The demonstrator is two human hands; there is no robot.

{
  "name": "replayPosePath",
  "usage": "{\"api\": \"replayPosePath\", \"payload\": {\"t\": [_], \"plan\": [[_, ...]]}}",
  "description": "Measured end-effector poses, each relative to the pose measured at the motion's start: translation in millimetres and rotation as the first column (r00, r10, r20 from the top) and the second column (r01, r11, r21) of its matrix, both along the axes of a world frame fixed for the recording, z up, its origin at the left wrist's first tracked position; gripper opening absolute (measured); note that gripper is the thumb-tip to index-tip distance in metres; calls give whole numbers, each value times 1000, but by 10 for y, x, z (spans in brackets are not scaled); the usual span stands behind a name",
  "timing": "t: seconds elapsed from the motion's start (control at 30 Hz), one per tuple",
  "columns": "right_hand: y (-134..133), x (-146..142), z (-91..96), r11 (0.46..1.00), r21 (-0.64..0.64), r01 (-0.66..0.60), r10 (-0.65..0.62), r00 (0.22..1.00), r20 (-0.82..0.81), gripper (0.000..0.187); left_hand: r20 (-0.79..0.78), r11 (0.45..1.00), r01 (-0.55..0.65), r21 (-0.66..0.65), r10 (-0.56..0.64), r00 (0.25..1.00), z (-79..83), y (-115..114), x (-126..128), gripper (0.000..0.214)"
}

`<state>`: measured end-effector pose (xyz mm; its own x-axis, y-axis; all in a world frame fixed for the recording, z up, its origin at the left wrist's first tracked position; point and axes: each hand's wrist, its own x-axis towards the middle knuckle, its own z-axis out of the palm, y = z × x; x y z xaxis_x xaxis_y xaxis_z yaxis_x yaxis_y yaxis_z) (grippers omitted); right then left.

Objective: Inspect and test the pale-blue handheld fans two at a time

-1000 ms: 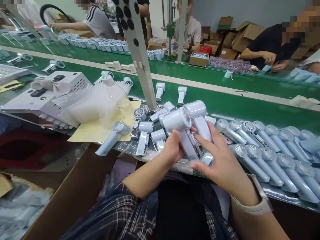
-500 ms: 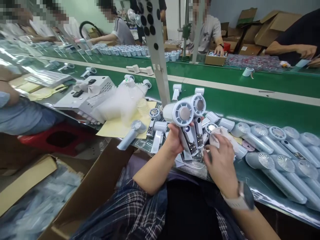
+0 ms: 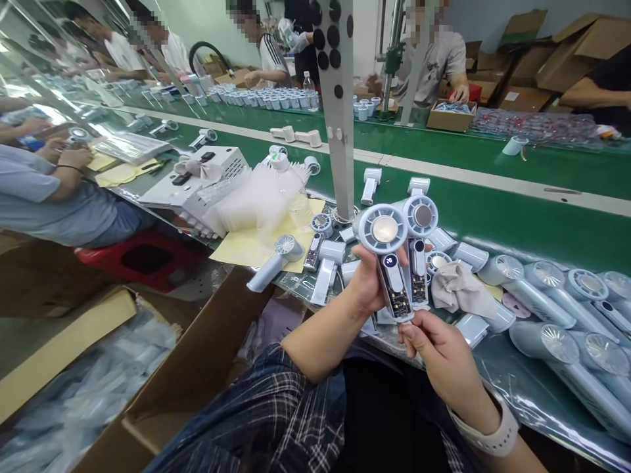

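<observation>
My left hand [image 3: 368, 279] is wrapped round two light-blue handheld fans held up side by side. The front handheld fan [image 3: 383, 228] has a round disc in its head, a lit display reading about 20, and a bare circuit board in its open handle. Just behind it, the second handheld fan [image 3: 422, 217] shows its circuit board too. My right hand [image 3: 436, 345] is closed, thumb and fingers pinching the lower end of the front fan's handle. Beside the fans, a crumpled grey cloth [image 3: 461, 289] lies over other fan parts.
Rows of light-blue fans [image 3: 547, 289] lie at the right. A single fan [image 3: 276, 259] rests on yellow paper [image 3: 236, 243] at the left. A metal post [image 3: 340, 131] rises behind my hands. Below stands a carton [image 3: 197, 348] with plastic bags. Co-workers sit along the green conveyor [image 3: 463, 190].
My right hand has left the grey cloth and moved to the front fan's lower end. Both fans have turned more upright and face me, with the display readable. My view has shifted left.
</observation>
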<state>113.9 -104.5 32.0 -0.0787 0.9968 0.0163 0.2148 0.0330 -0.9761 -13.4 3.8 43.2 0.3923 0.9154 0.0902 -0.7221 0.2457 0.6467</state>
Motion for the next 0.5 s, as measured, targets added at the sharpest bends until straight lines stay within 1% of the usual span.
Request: {"api": "replayPosePath", "payload": {"t": [0.07,0.17,0.3,0.37,0.4,0.5], "plan": [[-29,-37,-26,998,-6,58,-59,997,-54,57,8,1000,-17,19,17,1000,-36,-6,20,90],[-76,-130,-79,992,-40,122,-127,974,-186,58,16,997,-43,57,42,999,-94,-25,74,91],[-122,-224,-122,984,-31,176,-177,950,-257,56,28,999,-23,40,22,999,-132,-53,117,91],[-123,-216,-109,986,3,168,-162,957,-240,53,28,999,-26,31,25,999,-117,-62,112,92],[-118,-198,-92,988,25,154,-146,968,-204,52,27,999,-35,30,34,999,-98,-65,103,92],[-96,-116,-27,985,154,79,-75,997,-29,46,62,997,-69,-23,71,996,-12,-70,57,91]]}}
